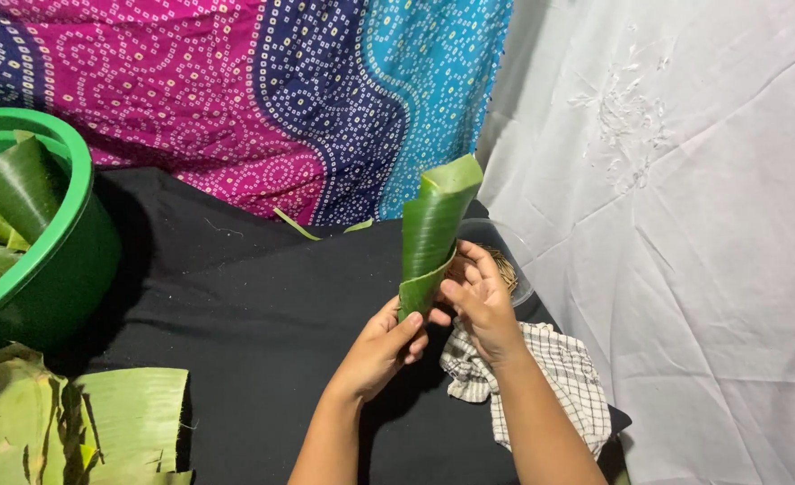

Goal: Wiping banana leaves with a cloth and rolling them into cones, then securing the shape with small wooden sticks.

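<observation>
A rolled green leaf [433, 233] stands up like a cone in the middle, above a black cloth [254, 323] that covers the tabletop. Both hands hold it at its bottom end. The left hand [381, 346] wraps around the low tip, and its fingers grip the leaf from below. The right hand [480, 301] is just beside it, and its fingers [456, 292] pinch the leaf edge.

Under the right hand lies a checked cloth [559, 377]. Behind that hand sits a small bowl [505, 260] with something brown inside.

Far to the left stands a green tub [65, 269] with more rolled leaves in it. Flat leaf pieces [128, 413] lie in front of the tub. A bright patterned cloth [263, 99] hangs at the back, and a white sheet [685, 224] is on the right.
</observation>
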